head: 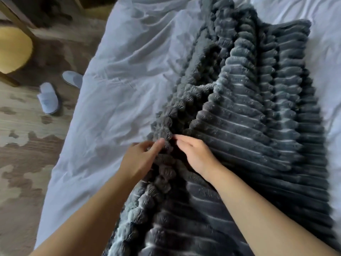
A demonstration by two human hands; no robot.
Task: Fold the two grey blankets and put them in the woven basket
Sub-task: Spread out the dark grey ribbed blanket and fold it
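One dark grey ribbed plush blanket [258,126], laid on the wrinkled white bed sheet [120,80], occupying the right part of the bed that shows. Long axis: from the near edge of the view, between the person's forearms, up and away to the far edge, leaning slightly rightward; ribs run crosswise to that axis. Left long edge gathered into a thick, bunched ridge. Right part flatter, in overlapping layers, with one squared corner showing at the far right. Both ends cut off by the frame, near and far, so the full length is not visible; whether the layers belong to one blanket or two cannot be told. Left hand [142,157]: at the bunched ridge, fingers curled, thumb tip against the pile; whether cloth is caught between thumb and fingers is hidden. Right hand [197,154]: palm down on the blanket just beside the ridge, fingers nearly straight and close together, tips at the fold, holding nothing that shows. Fingertips of the two hands almost meet across the ridge. Off the bed, to the left: a white slipper [48,98] and a second white slipper [72,78], apart, on brown-and-beige patterned carpet [22,163]; a round yellow seat cushion [13,50] on a wooden chair frame, partly cut off; upper left corner dark and blurred.
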